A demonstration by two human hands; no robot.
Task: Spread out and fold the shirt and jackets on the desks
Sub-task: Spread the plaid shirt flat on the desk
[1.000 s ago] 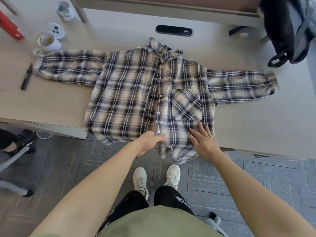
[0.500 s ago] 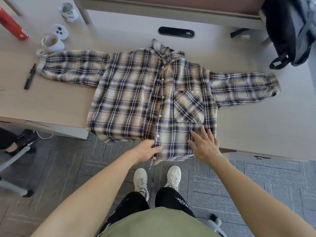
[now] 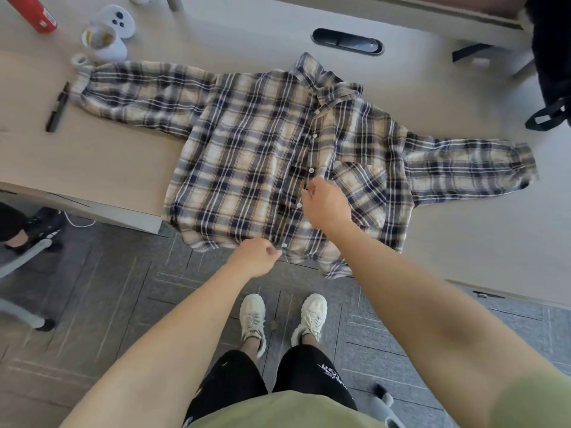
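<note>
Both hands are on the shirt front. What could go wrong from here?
The hem of the plaid shirt overhangs the desk edge, and the left hand and right hand pinch its front; a pull could slide it off. One cuff lies beside the cup and marker; folding that sleeve might knock them.

No text could be read: the white lettering on the black shorts (image 3: 330, 370) was upside down and blurred, and the label on the red can (image 3: 34, 10) was too small.

Head-worn view, steeply downward – over desk (image 3: 92, 156), close
</note>
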